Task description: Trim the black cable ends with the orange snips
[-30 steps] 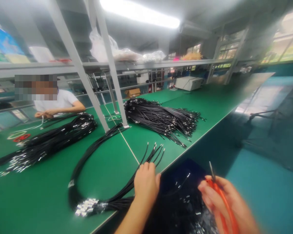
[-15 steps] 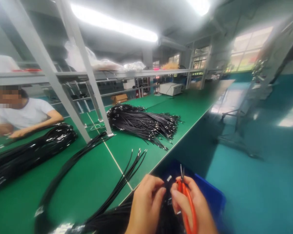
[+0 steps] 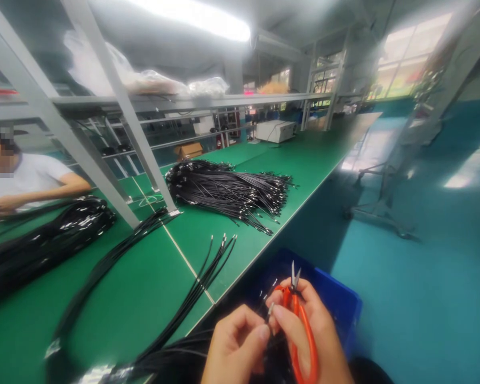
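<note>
As right fingers [image 3: 290,322] grip scissors [image 3: 306,323] aimed lengthwise forward, left fingers [image 3: 259,335] seemingly pinch cable [image 3: 271,309].

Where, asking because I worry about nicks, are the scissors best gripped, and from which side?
Probably best to hold the scissors by the orange handles, coming from the wearer's near side, as the right hand does. The pointed blades stand slightly apart and face away from the wearer, so a grip on the handles should keep fingers clear of them.
</note>
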The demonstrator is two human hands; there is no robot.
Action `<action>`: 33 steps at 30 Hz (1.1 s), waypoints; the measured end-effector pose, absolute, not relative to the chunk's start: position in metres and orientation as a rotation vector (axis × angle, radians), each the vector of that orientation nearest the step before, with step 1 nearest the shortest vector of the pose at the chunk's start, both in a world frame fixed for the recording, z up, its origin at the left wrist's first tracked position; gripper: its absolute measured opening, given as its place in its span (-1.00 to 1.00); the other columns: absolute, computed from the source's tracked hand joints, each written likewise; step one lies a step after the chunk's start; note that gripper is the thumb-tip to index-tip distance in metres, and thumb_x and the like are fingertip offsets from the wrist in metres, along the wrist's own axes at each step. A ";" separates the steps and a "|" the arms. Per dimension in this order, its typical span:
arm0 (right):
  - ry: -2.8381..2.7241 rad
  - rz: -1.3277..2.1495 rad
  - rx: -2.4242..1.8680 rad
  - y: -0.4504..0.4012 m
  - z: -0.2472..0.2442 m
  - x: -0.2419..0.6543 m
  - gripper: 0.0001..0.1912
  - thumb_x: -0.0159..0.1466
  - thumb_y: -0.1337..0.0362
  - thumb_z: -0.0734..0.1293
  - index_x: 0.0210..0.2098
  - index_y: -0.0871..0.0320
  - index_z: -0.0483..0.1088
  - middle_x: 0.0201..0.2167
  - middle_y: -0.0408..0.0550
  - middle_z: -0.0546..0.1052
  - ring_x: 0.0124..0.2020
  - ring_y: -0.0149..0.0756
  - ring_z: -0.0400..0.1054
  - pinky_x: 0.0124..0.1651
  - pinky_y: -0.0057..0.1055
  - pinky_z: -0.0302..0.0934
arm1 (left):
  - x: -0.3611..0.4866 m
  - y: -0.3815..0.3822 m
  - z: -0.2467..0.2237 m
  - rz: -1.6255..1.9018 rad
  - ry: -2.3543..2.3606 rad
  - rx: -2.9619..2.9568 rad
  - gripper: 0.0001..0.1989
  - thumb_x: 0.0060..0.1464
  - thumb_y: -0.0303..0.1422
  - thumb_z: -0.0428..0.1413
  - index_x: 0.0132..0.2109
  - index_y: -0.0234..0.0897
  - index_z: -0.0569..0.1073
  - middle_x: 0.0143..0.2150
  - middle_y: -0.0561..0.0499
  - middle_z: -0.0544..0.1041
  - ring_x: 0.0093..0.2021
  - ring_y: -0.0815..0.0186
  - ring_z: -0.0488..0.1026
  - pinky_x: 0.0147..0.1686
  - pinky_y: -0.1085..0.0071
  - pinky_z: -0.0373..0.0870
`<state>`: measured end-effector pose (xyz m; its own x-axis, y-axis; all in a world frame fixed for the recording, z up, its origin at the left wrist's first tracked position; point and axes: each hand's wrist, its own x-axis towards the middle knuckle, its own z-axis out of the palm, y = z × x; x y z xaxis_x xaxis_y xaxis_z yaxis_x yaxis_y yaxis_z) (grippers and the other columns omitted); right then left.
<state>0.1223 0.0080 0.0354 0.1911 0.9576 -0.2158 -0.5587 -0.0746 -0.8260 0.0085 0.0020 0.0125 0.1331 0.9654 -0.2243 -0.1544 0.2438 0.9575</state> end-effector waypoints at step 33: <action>-0.368 1.623 -0.974 -0.008 0.039 0.111 -0.71 -0.02 0.30 0.51 -0.32 0.13 0.41 -0.56 -0.17 0.48 -0.56 -0.37 0.31 -0.47 -0.49 0.26 | 0.001 0.003 0.032 1.221 0.946 0.948 -0.74 0.10 -0.20 0.15 -0.44 -0.27 0.38 -0.62 0.11 0.43 -0.59 0.40 0.35 -0.54 0.50 0.29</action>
<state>0.1111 -0.0076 0.0391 -0.0057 0.9185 -0.3953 -0.6581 -0.3011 -0.6901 0.0008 0.0030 0.0322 0.1005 0.9925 -0.0701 -0.3158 0.0986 0.9437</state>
